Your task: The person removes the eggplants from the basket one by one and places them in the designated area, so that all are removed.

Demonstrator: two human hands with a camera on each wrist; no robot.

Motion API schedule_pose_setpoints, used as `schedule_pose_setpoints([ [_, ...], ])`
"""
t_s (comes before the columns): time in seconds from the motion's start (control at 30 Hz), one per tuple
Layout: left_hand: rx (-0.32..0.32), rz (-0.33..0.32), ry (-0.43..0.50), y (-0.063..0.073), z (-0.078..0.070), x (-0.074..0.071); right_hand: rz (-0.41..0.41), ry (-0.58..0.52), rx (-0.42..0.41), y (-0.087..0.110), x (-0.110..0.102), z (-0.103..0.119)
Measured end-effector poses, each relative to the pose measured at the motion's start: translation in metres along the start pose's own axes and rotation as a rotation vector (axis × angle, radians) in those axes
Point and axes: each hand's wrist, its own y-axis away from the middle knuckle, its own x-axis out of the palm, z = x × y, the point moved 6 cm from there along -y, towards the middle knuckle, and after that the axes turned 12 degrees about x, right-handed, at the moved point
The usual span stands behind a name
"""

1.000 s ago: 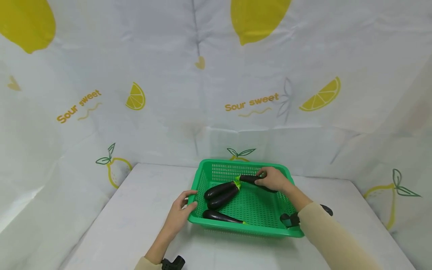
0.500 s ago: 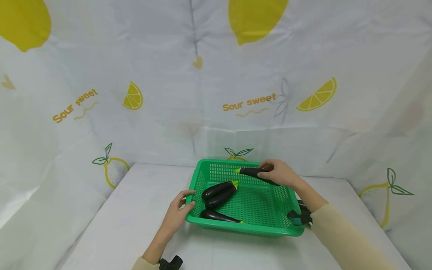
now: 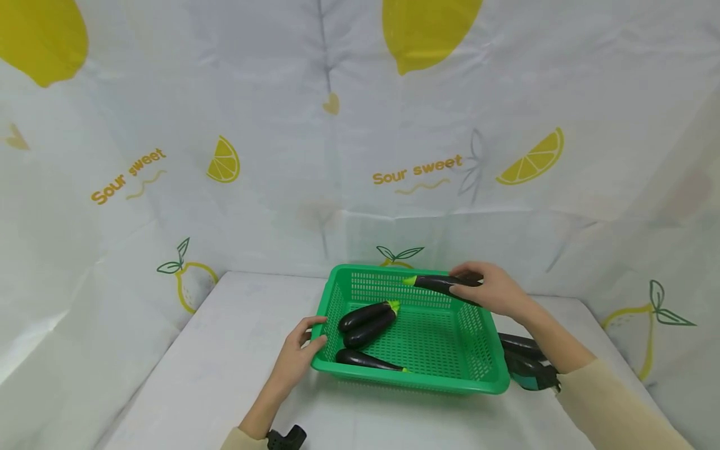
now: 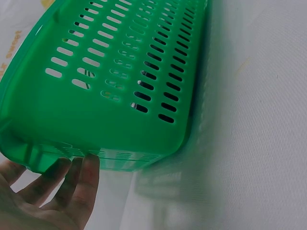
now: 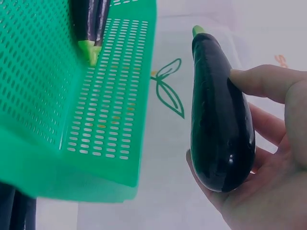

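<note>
A green perforated plastic basket (image 3: 416,384) stands on the white table, with three dark eggplants inside toward its left: two side by side (image 3: 368,328) and one along the front wall (image 3: 368,360). My left hand (image 3: 298,347) grips the basket's left rim; the left wrist view shows its fingers (image 4: 86,184) against the outer wall. Over the back right of the basket, my right hand (image 3: 495,290) holds another eggplant (image 3: 435,284), its green stem pointing left. Thumb and fingers wrap the glossy eggplant (image 5: 220,115) in the right wrist view.
More eggplants (image 3: 520,345) lie on the table just right of the basket, partly hidden by the right wrist and its camera. Behind the table (image 3: 197,375) hangs a white sheet (image 3: 281,237) printed with lemons.
The right hand has lifted the eggplant from low in the basket and carried it up and to the right. Eggplants right of the basket have come into clearer view. The left hand stays at the rim.
</note>
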Motion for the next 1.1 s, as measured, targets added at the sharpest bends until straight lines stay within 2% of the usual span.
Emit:
schedule_pose_setpoints([
  [0.13,-0.001,0.003,-0.002,0.000,0.000,0.000,-0.025,0.001,-0.014,0.014,-0.008,-0.001],
  [0.47,-0.003,-0.009,0.006,0.000,0.001,0.000,-0.072,-0.018,0.025,0.043,-0.028,-0.020],
  [0.87,-0.005,-0.006,0.025,0.001,0.001,0.002,-0.096,-0.007,0.137,0.071,-0.042,-0.052],
  [1.1,-0.002,-0.006,0.008,0.000,0.002,0.002,-0.127,-0.010,0.161,0.085,-0.045,-0.070],
])
